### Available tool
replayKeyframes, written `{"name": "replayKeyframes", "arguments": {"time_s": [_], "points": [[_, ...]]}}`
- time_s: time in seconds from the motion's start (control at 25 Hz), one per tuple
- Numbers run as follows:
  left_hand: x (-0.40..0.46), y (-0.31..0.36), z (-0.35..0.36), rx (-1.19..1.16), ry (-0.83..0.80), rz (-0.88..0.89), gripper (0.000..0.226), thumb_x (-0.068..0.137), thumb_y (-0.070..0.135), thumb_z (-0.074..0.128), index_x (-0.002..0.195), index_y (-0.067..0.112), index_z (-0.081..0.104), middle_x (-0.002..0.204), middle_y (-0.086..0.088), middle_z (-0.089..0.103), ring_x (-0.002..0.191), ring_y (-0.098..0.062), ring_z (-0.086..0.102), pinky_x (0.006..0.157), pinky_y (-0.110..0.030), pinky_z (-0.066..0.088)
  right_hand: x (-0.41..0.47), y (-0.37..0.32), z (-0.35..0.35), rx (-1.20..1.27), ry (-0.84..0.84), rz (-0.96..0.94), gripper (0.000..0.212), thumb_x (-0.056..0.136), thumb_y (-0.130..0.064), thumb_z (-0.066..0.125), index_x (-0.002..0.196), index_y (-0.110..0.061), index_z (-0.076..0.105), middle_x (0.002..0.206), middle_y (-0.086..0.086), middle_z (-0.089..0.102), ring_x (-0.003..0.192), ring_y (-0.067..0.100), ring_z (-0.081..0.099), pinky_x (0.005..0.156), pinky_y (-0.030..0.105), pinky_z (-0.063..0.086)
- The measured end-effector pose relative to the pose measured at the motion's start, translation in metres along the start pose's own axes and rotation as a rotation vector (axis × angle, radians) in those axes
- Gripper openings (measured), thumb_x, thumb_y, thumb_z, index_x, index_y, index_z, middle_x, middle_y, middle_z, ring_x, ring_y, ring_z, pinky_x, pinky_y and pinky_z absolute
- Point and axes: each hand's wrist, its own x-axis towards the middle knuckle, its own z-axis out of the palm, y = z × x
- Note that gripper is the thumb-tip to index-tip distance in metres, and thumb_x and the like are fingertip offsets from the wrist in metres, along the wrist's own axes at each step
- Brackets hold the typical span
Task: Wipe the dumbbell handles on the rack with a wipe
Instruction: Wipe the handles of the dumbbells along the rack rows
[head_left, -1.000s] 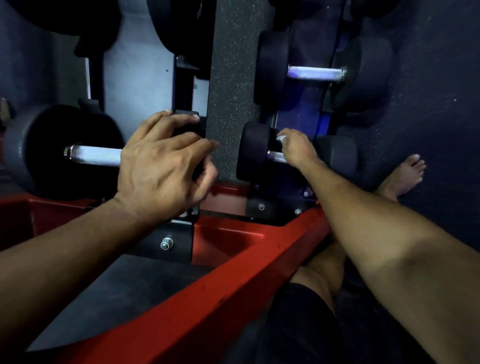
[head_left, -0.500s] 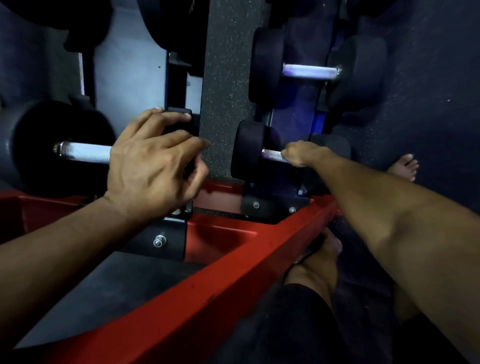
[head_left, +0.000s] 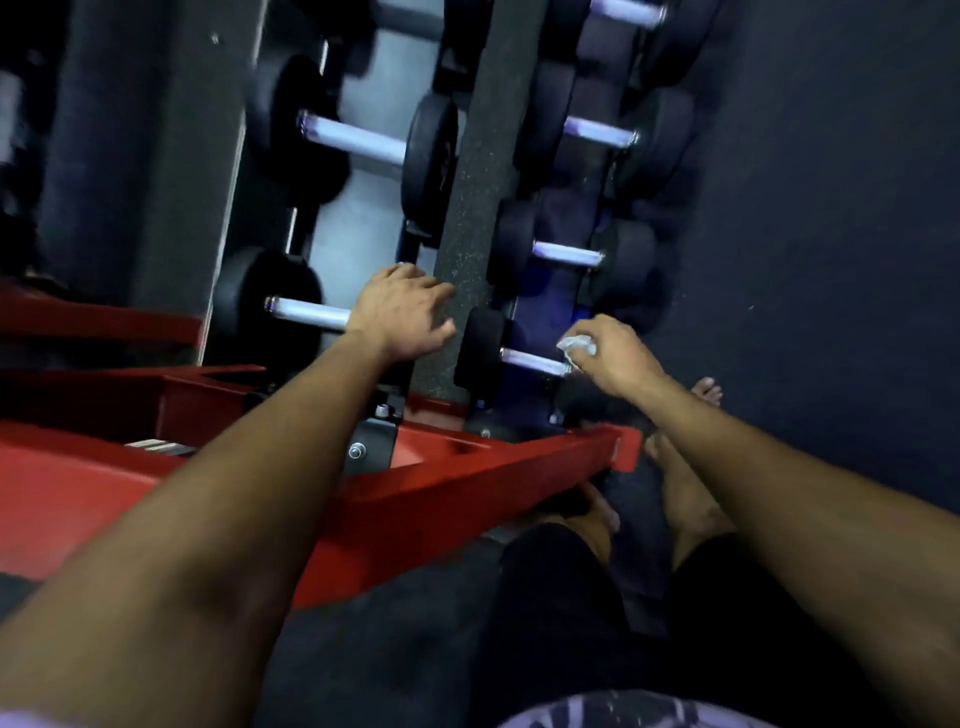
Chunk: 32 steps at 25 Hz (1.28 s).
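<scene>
1. Fingers (head_left: 597, 345) of the right hand (head_left: 615, 358) pinch a white wipe (head_left: 575, 347) at the right end of the nearest dumbbell handle (head_left: 532, 362); bare handle lies leftward
2. Left hand (head_left: 402, 312) rests with relaxed fingers on a bigger dumbbell (head_left: 270, 312); both arms reach forward over the red frame (head_left: 467, 483)
</scene>
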Motion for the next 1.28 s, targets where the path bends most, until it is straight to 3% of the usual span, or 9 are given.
{"name": "replayKeyframes", "arguments": {"time_s": [0.16, 0.28, 0.4, 0.6, 0.76, 0.92, 1.04, 1.16, 1.28], "points": [[-0.009, 0.038, -0.024, -0.232, -0.024, -0.172, 0.046, 0.096, 0.043, 0.051, 0.133, 0.017, 0.057, 0.128, -0.014, 0.065, 0.120, -0.034, 0.057, 0.103, -0.041, 0.033, -0.073, -0.012, -0.070, 0.000, 0.158, 0.040, 0.007, 0.087, -0.019, 0.065, 0.091, -0.019, 0.070, 0.090, 0.006, 0.061, 0.086, 0.022, 0.059, 0.073, 0.027, 0.038], [-0.041, 0.093, -0.031, -0.497, 0.060, -0.127, 0.041, 0.095, 0.036, 0.056, 0.132, 0.019, 0.059, 0.127, -0.010, 0.065, 0.117, -0.032, 0.059, 0.100, -0.040, 0.039, -0.102, -0.029, -0.089, 0.031, 0.202, 0.117, 0.023, 0.080, -0.007, 0.064, 0.092, -0.025, 0.069, 0.092, 0.003, 0.064, 0.087, 0.021, 0.060, 0.074, 0.027, 0.044], [-0.075, 0.130, -0.039, -0.839, 0.131, -0.124, 0.038, 0.091, 0.040, 0.059, 0.126, 0.025, 0.064, 0.123, 0.002, 0.068, 0.112, -0.021, 0.064, 0.093, -0.037, 0.051, -0.122, -0.056, -0.095, 0.117, 0.204, 0.103, 0.031, 0.078, -0.004, 0.066, 0.096, -0.029, 0.064, 0.086, -0.002, 0.068, 0.076, 0.015, 0.063, 0.065, 0.023, 0.047], [-0.119, 0.163, -0.038, -1.217, 0.344, -0.111, 0.035, 0.088, 0.041, 0.060, 0.114, 0.022, 0.072, 0.109, 0.010, 0.074, 0.100, -0.004, 0.067, 0.095, -0.032, 0.051, -0.153, -0.094, -0.108, 0.164, 0.206, -0.001, 0.028, 0.080, -0.012, 0.076, 0.101, -0.024, 0.063, 0.060, -0.014, 0.056, 0.057, -0.006, 0.054, 0.061, 0.008, 0.044], [-0.135, 0.180, -0.041, -1.340, 0.422, -0.157, 0.037, 0.085, 0.044, 0.069, 0.117, 0.026, 0.072, 0.104, 0.012, 0.074, 0.094, -0.003, 0.069, 0.093, -0.026, 0.052, -0.175, -0.104, -0.117, 0.116, 0.175, -0.063, 0.020, 0.079, -0.013, 0.078, 0.094, -0.019, 0.067, 0.077, -0.008, 0.071, 0.064, -0.004, 0.062, 0.064, 0.013, 0.049], [-0.135, 0.194, -0.058, -1.458, 0.389, -0.095, 0.031, 0.087, 0.026, 0.078, 0.117, 0.024, 0.073, 0.096, 0.010, 0.076, 0.088, 0.002, 0.068, 0.082, -0.020, 0.053, -0.198, -0.104, -0.118, 0.087, 0.141, -0.077, 0.014, 0.078, -0.018, 0.078, 0.088, -0.021, 0.069, 0.074, -0.009, 0.073, 0.067, -0.002, 0.066, 0.063, 0.018, 0.051], [-0.131, 0.209, -0.062, -1.394, 0.313, -0.021, 0.018, 0.088, 0.024, 0.076, 0.106, 0.023, 0.076, 0.094, 0.012, 0.076, 0.086, 0.003, 0.068, 0.082, -0.019, 0.051, -0.216, -0.092, -0.121, 0.061, 0.180, -0.040, 0.010, 0.079, -0.028, 0.078, 0.081, -0.025, 0.069, 0.072, -0.012, 0.071, 0.068, -0.002, 0.065, 0.063, 0.020, 0.051], [-0.125, 0.228, -0.061, -1.272, 0.258, -0.033, 0.016, 0.087, 0.028, 0.073, 0.103, 0.028, 0.076, 0.092, 0.016, 0.075, 0.085, 0.002, 0.068, 0.085, -0.027, 0.055, -0.234, -0.069, -0.140, 0.007, 0.254, 0.005, 0.009, 0.082, -0.029, 0.074, 0.078, -0.027, 0.066, 0.062, -0.015, 0.059, 0.058, -0.003, 0.053, 0.055, 0.014, 0.039], [-0.113, 0.242, -0.061, -1.167, 0.188, -0.068, 0.021, 0.084, 0.040, 0.069, 0.103, 0.032, 0.074, 0.093, 0.018, 0.075, 0.088, 0.000, 0.069, 0.087, -0.033, 0.056, -0.243, -0.037, -0.169, -0.017, 0.321, 0.040, 0.010, 0.083, -0.029, 0.072, 0.077, -0.028, 0.064, 0.072, -0.012, 0.053, 0.066, 0.000, 0.050, 0.059, 0.015, 0.034]]}}
